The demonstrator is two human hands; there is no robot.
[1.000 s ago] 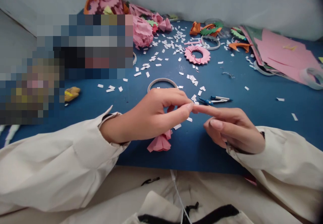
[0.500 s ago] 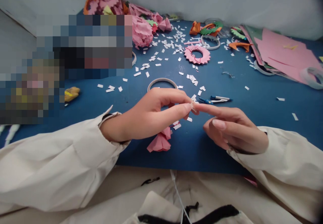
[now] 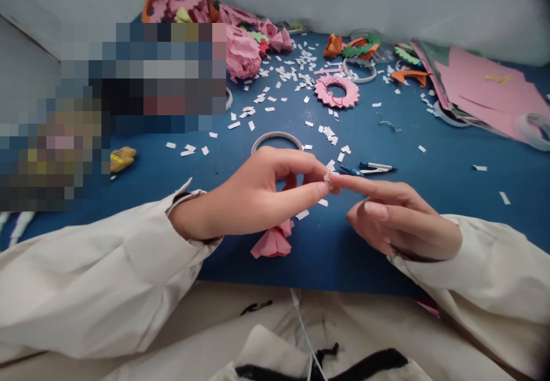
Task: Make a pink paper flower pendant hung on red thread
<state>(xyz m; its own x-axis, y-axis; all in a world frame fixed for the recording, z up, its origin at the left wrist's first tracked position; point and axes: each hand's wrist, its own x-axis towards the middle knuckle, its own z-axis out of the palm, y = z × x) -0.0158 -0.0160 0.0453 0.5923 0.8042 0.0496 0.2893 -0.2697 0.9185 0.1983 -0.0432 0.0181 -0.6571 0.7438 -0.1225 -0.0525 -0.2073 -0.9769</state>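
Observation:
My left hand [image 3: 262, 192] is closed in a pinch, palm down, with a small crumpled whitish scrap [image 3: 327, 177] at its thumb and fingertips. The scrap is too small to make out fully. My right hand [image 3: 399, 212] points its index finger leftward, the tip touching the scrap and my left fingertips. Its thumb stands apart from that finger, and the other fingers curl under. Partly hidden below my left hand lies a pink folded paper piece [image 3: 271, 243]. Just behind that hand, a tape roll [image 3: 277, 135] lies flat, its near side covered.
White paper bits [image 3: 296, 74] are scattered over the blue table [image 3: 326, 260]. A drawing compass [image 3: 378, 167] lies behind my right hand. Farther back are a pink pleated paper ring [image 3: 318, 95], another tape roll [image 3: 372, 78], pink sheets [image 3: 481, 89] and folded flowers [image 3: 243, 51]. A pixelated patch covers the left.
Both hands stay almost in place. The whitish scrap looks more bunched at the fingertips, and my left thumb has shifted slightly.

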